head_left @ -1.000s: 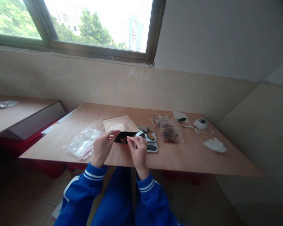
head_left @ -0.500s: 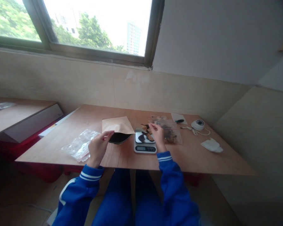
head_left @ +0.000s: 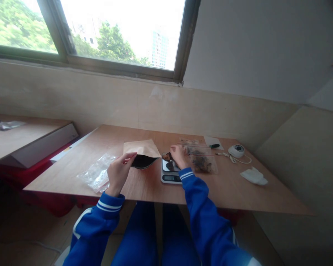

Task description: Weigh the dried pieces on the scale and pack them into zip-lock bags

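Observation:
My left hand [head_left: 120, 170] pinches the rim of a brown kraft paper pouch [head_left: 143, 147], whose dark mouth gapes toward me. Over a small white kitchen scale [head_left: 164, 178] is my right hand [head_left: 180, 156], fingers closed on a brown dried slice [head_left: 167, 156]. The slice hangs near the pouch's right corner. Dark shapes, pieces or their reflections, show on the scale's mirror-like plate; my hand and sleeve cover part of it. The scale's display is too small to read.
Clear bags of dried pieces [head_left: 202, 159] lie right of the scale, with a green-handled tool [head_left: 214, 146] behind. A white round device [head_left: 236, 150] with a cord and a crumpled white cloth [head_left: 254, 176] are farther right. Clear plastic bags [head_left: 97, 173] lie at left.
My right hand has moved left with the dried slice, closer to the pouch's mouth. My left hand keeps its pinch on the pouch. The whole view has shifted slightly.

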{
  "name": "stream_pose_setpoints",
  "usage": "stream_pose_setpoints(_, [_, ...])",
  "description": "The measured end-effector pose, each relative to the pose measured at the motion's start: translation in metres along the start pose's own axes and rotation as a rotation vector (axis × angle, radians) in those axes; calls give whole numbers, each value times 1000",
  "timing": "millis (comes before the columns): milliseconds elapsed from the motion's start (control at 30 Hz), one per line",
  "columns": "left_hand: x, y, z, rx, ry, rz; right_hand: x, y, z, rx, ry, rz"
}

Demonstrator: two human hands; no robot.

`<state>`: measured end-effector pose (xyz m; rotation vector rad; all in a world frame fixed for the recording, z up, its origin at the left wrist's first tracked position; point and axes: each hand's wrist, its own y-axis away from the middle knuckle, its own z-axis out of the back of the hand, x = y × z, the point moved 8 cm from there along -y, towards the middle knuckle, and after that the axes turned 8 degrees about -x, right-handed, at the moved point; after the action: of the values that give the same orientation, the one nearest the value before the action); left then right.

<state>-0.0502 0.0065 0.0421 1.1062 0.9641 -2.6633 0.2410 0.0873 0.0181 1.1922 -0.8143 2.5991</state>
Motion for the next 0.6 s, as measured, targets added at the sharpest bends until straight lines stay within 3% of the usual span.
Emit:
stream_pose_setpoints(67, [-5, -7, -1, 2, 44, -5, 20, 7, 10, 10, -93, 27])
stream_pose_setpoints(133, [-9, -12, -2, 7, 86, -2, 47, 21, 18, 106, -301, 61])
stream_pose_setpoints(200, [-12, -15, -5, 18, 115, 4, 81, 44, 20, 299, -532, 150])
stream_pose_setpoints(267, [-14, -15, -8, 23, 142, -4, 115, 73, 16, 512, -570, 323])
stream_pose_setpoints(333, [-15, -13, -9, 14, 176, -19, 133, 97, 3, 588, -418, 471])
stream_pose_setpoints(400, [-16, -8, -9, -2, 208, -38, 136, 109, -21, 570, -141, 525])
stream_pose_setpoints(500, [-14, 2, -8, -15, 241, -77, 131, 116, -64, 589, 166, 498])
stream_pose_setpoints(600, [-7, 13, -5, -24, 253, -90, 134, 113, -94, 596, 206, 466])
